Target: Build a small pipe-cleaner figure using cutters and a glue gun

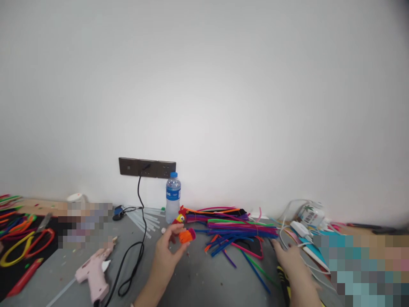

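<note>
Orange fuzzy piece [184, 237] is in the left hand [168, 247], up over the bench [201, 286] – thumb and fingers pinching it, piece sitting at the right side of the tips. Short, stubby; long axis looks roughly left-right, purple end [193, 234] pointing right.

Rooster-like head [181, 216], red and yellow, shows just beyond the same fingers. Can't tell if it's joined to the orange piece; the fingers cover the gap.

Key relation: the piece lies left and slightly far of the right hand [291, 259], well apart from it, with the free purple end facing that side. Left hand is the nearer one – it's the one holding.

Right hand is low, by the black-and-yellow tool [283, 282], whose long axis runs near-far. Its fingers point down-left; can't make out whether they grip the tool or just hover by it.

Between the hands, farther back: bundle of fuzzy stems [243, 228], mostly purple and blue. Bottle [173, 195] far, by the wall. Pink glue gun [92, 273] near left, black cable [142, 251] right of it. White charger [300, 229] beyond the right hand.
</note>
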